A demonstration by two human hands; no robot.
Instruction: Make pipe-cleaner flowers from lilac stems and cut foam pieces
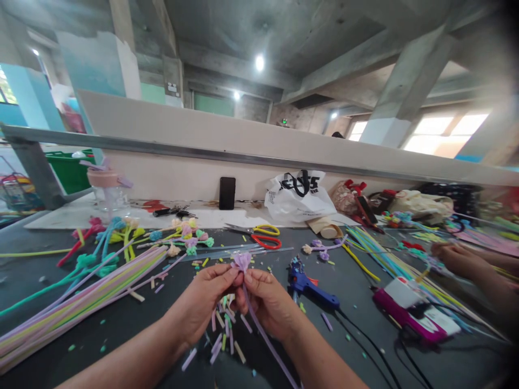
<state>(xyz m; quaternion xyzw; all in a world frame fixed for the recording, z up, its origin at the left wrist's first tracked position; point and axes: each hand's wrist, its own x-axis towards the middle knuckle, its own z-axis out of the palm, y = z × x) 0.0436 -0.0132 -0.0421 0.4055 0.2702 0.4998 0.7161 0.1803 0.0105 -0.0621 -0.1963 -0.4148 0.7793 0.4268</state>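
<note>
Between my two hands is a lilac pipe-cleaner flower [242, 261], its head pointing up and its long stem trailing down toward me. My left hand [206, 294] pinches the base of the head from the left. From the right, my right hand [267, 297] grips the same spot, thumb and fingers closed. Under the hands lie several short cut pieces of pipe cleaner [217, 346] in lilac, cream and green. Scissors [265, 236] with red and yellow handles rest just beyond the flower. A blue glue gun [312, 287] lies to the right of my right hand.
Long pastel pipe cleaners [117, 292] fan out at left, near finished flowers [190, 235]. A phone [227, 193] leans on the back panel beside a white bag [300, 194]. A magenta power strip [417, 313] with cables sits right, near another person's hands [458, 259].
</note>
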